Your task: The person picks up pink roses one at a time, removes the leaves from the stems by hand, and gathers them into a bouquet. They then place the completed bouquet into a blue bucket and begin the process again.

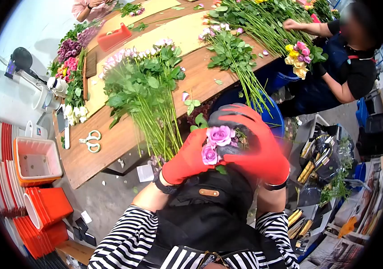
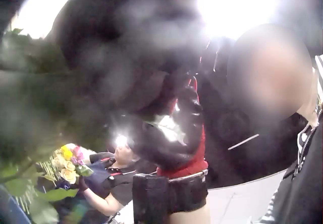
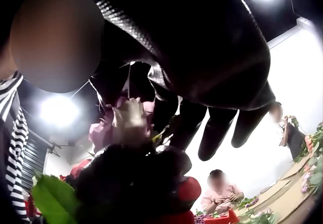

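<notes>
Pinkish-purple roses (image 1: 220, 135) are bunched in front of the person's black apron. Around them below the blooms curls the left hand (image 1: 187, 159), in a red glove with black coating. The right hand (image 1: 258, 148), gloved alike and slightly blurred, arches over the far side of the bunch, thumb close beside the blooms. In the right wrist view a pale purple rose (image 3: 132, 123) stands above the left hand's dark fingers, while several right-hand fingers (image 3: 214, 133) reach out nearly straight past it. Most stems are hidden behind the hands. Blurred leaves (image 2: 30, 97) fill the left wrist view's left side.
A wooden table (image 1: 124, 139) bears bunches of pale pink roses (image 1: 151, 67), scissors (image 1: 91, 141) and a red-orange holder (image 1: 113, 37). A blue bin (image 1: 276, 123) stands close by the right hand. Another person (image 1: 344, 67) holds mixed roses at right. Orange buckets (image 1: 48, 206) are stacked left.
</notes>
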Demonstrator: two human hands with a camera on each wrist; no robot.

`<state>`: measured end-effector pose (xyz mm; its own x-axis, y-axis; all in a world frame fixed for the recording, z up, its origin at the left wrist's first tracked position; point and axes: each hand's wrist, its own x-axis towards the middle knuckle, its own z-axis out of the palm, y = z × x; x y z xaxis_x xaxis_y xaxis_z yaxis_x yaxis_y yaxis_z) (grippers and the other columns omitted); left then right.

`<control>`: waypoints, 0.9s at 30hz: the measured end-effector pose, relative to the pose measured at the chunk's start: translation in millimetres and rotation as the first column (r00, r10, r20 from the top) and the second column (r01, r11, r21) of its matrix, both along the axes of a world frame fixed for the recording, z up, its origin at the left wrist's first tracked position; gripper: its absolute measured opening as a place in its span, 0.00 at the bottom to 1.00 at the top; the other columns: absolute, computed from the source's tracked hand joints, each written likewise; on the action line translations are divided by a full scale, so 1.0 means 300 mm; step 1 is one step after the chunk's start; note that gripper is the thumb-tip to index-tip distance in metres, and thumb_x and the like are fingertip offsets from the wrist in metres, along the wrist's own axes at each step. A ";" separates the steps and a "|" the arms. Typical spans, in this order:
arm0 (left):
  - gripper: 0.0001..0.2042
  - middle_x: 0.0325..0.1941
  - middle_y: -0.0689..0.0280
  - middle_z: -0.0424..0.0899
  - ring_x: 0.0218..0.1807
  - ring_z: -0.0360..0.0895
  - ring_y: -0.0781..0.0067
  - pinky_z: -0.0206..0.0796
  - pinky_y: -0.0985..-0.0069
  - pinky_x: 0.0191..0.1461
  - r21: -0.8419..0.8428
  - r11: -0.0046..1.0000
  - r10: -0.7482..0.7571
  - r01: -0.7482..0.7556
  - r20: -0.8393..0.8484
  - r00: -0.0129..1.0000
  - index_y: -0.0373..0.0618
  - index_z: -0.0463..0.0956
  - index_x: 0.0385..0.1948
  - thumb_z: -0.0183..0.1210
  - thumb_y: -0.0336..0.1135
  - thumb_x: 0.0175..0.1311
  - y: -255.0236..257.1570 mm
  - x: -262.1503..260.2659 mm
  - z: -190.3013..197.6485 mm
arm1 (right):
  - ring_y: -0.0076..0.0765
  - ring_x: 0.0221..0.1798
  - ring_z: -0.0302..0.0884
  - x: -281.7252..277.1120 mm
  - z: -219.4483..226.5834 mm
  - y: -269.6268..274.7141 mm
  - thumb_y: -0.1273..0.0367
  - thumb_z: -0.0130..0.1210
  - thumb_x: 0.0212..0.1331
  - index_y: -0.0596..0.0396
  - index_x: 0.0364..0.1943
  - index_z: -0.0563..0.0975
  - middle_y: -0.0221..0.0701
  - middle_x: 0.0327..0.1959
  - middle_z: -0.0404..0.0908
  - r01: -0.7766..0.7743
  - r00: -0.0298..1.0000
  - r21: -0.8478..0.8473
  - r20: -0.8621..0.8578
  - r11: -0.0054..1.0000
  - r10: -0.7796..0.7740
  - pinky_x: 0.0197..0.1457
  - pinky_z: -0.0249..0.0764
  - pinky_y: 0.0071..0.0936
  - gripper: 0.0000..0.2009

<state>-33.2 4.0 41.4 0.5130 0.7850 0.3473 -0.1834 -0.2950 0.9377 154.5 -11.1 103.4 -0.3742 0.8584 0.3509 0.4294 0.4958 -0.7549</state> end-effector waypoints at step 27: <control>0.15 0.49 0.67 0.77 0.47 0.77 0.74 0.74 0.70 0.52 -0.322 0.932 0.251 -0.170 0.230 0.940 0.40 0.74 0.51 0.59 0.25 0.62 -0.006 -0.041 -0.162 | 0.40 0.63 0.69 -0.006 -0.149 0.026 0.50 0.45 0.67 0.65 0.61 0.68 0.40 0.59 0.74 0.120 0.863 -0.224 -0.458 0.967 -0.214 0.69 0.61 0.36 0.31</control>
<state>-45.5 2.2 -7.2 0.2466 0.9514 0.1847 -0.3993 -0.0739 0.9139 152.8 -3.4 58.8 -0.0473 0.9587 0.2805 0.0597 0.2831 -0.9572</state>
